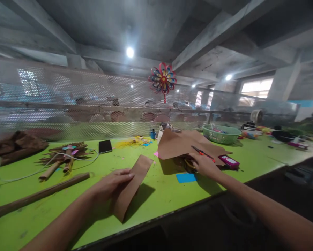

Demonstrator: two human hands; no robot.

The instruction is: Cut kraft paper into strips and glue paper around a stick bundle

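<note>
My left hand [117, 182] grips a strip of brown paper [135, 184], thumb on top and the fingers behind it. The strip is held slanted above the green tabletop. On the right, my right hand [202, 164] has its fingers curled at the front edge of a large brown paper sheet [177, 144]. A dark and yellowish object [189, 166] shows partly below those fingers; I cannot make out its kind or how firmly it is held. A pair of scissors [203, 153] with orange on the handles lies on the sheet, just above the right hand.
A blue paper piece [186, 178] lies on the green table [161, 198]. Further right are a purple box [229, 162] and a green basket [221, 135]. To the left lie a phone [105, 146], a long brown tube [41, 195], paper pieces and a white cable [49, 165].
</note>
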